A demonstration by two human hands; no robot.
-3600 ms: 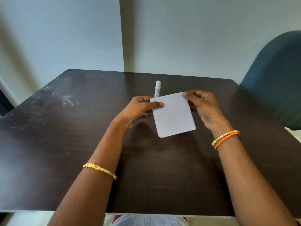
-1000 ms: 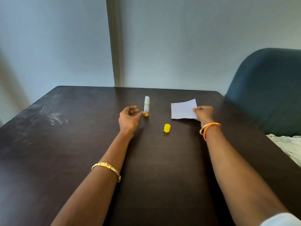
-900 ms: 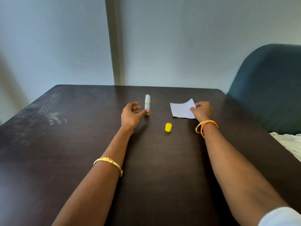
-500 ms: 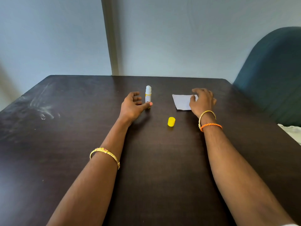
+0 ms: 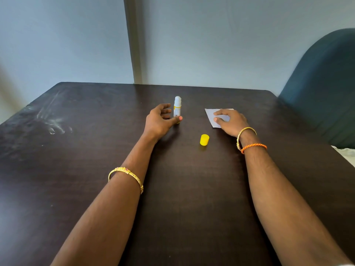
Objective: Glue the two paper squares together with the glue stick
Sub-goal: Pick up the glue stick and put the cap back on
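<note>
The glue stick stands upright, touching the relaxed, empty left hand. The right hand presses flat on the paper.

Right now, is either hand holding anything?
Neither grips anything: the right hand presses flat on the paper; the left hand is open beside the glue stick.

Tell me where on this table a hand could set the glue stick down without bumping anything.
Bare table lies between the two forearms, nearer than the yellow cap. The left half, beyond the left hand, is bare too, though smudged. It is crowded along the far middle: glue stick, cap, and the paper under the right hand.
</note>
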